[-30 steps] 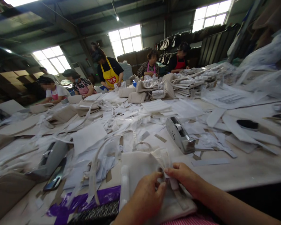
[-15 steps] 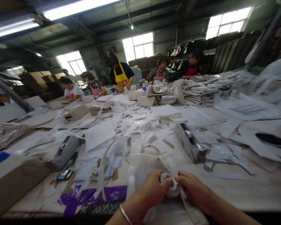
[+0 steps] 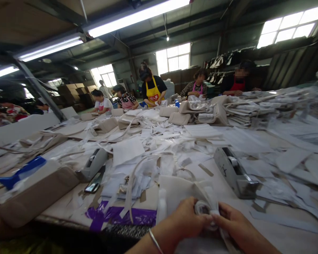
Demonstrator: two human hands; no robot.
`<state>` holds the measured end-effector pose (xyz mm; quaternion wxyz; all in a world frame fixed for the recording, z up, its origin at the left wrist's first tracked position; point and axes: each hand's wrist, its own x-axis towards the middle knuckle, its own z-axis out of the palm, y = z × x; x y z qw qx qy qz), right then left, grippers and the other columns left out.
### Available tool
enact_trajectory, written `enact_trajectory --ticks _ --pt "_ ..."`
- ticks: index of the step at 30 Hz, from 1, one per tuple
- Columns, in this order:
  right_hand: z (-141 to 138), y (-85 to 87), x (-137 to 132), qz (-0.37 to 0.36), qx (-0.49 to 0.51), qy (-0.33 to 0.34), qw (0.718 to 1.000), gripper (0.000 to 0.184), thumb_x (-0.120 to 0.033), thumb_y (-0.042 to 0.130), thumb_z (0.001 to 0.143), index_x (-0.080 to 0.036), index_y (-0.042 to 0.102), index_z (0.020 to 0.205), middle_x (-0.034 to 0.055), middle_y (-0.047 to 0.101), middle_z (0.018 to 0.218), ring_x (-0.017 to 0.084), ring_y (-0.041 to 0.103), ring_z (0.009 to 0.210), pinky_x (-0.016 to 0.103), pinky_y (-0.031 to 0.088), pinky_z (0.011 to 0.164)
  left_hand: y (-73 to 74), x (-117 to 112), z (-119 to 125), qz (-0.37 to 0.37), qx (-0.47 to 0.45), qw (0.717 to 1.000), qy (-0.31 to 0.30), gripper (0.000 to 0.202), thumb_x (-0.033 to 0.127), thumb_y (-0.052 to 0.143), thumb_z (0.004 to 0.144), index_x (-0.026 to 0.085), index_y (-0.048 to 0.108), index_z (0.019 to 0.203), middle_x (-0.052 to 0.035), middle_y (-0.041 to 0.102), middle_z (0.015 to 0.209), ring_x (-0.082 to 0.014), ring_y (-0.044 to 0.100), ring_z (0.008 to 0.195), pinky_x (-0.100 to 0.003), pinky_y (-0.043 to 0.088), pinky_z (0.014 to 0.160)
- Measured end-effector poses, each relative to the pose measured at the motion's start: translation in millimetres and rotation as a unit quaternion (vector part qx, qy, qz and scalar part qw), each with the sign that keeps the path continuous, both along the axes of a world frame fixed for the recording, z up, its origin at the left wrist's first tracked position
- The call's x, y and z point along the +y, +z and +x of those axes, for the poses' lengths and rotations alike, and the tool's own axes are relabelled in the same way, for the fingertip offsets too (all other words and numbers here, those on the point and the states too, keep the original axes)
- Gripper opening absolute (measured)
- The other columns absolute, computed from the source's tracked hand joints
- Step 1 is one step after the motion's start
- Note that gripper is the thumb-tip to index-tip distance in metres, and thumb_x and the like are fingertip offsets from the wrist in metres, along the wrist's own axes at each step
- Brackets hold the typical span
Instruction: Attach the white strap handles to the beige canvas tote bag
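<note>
At the front edge of the table, a pale beige bag (image 3: pixel 173 187) lies near me with its straps wrapped in thin white packing material. My left hand (image 3: pixel 187 218) is closed around the left side of a coiled white wrapped strap (image 3: pixel 201 207), thumb pressed along it. From the right, my right hand (image 3: pixel 234 220) pinches the same coil and the white band running over it. Both hands meet at the coil, which partly covers the bag. What lies beneath the fingers is hidden.
Tape dispensers stand at right (image 3: pixel 235 173) and left (image 3: pixel 94 165), with a phone (image 3: pixel 95 181) by the left one. Purple film (image 3: pixel 137 217) lines the front edge. A beige bag (image 3: pixel 39 195) sits at left. Across the table, several people work behind piled bags (image 3: pixel 184 118).
The view has swung left, so the scene sits further right, and more of the left side shows. Both hands stay on the coiled strap, with little change in grip.
</note>
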<state>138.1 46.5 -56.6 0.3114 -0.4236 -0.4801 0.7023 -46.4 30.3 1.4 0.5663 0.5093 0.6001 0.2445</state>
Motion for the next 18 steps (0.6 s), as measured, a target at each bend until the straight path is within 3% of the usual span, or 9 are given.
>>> enact_trajectory --ticks 4,8,10,13,15,18 --pt "0.4 8.9 0.8 0.019 0.004 0.012 1.000 0.050 -0.048 0.072 0.077 -0.017 0.064 0.115 0.0098 0.075 0.110 0.030 0.070 0.101 0.041 0.056 0.091 -4.7 2.7 -0.2 -0.039 -0.076 0.996 0.003 0.040 0.020 0.076 0.060 0.014 0.070 0.099 -0.0013 0.072 0.080 -0.0161 0.062 0.064 -0.027 0.051 0.058" --pt "0.2 8.5 -1.0 0.107 -0.163 0.011 0.981 0.042 -0.046 0.063 0.080 -0.017 0.065 0.110 0.0099 0.076 0.105 0.030 0.070 0.099 0.040 0.056 0.088 -1.7 -0.7 -2.3 0.016 -0.021 0.999 -0.032 0.044 0.023 0.079 0.061 0.018 0.071 0.104 -0.0031 0.073 0.089 -0.0205 0.065 0.073 -0.029 0.052 0.061" --pt "3.0 4.5 -4.1 0.197 -0.301 -0.024 0.933 0.043 -0.048 0.060 0.082 -0.018 0.064 0.113 0.0117 0.075 0.105 0.031 0.070 0.095 0.043 0.056 0.086 9.0 -7.3 -7.5 0.065 0.051 0.994 -0.070 0.040 0.033 0.080 0.066 0.020 0.072 0.103 -0.0058 0.075 0.094 -0.0255 0.067 0.081 -0.034 0.054 0.070" --pt "13.2 -6.0 -7.3 0.386 -0.419 -0.099 0.816 0.063 -0.054 0.062 0.081 -0.016 0.056 0.131 0.0190 0.065 0.128 0.037 0.064 0.111 0.051 0.052 0.096 30.4 -15.5 -23.4 0.189 0.155 0.965 -0.092 0.041 0.043 0.073 0.078 0.018 0.072 0.111 -0.0131 0.073 0.101 -0.0313 0.067 0.090 -0.043 0.054 0.083" --pt "21.5 -13.7 -6.4 0.521 -0.402 -0.106 0.746 0.067 -0.051 0.064 0.081 -0.018 0.052 0.137 0.0185 0.055 0.142 0.039 0.056 0.124 0.052 0.047 0.103 42.8 -14.0 -44.5 0.269 0.199 0.941 -0.050 0.040 0.041 0.067 0.085 0.014 0.071 0.114 -0.0153 0.072 0.102 -0.0304 0.066 0.093 -0.042 0.053 0.088" --pt "28.7 -23.1 -2.5 0.641 -0.350 -0.052 0.680 0.050 -0.039 0.068 0.081 -0.029 0.060 0.130 0.0087 0.063 0.133 0.032 0.063 0.116 0.042 0.053 0.096 52.9 -1.4 -98.5 0.293 0.299 0.904 0.089 0.030 0.034 0.063 0.088 0.015 0.069 0.111 -0.0117 0.071 0.101 -0.0241 0.067 0.092 -0.036 0.052 0.090"
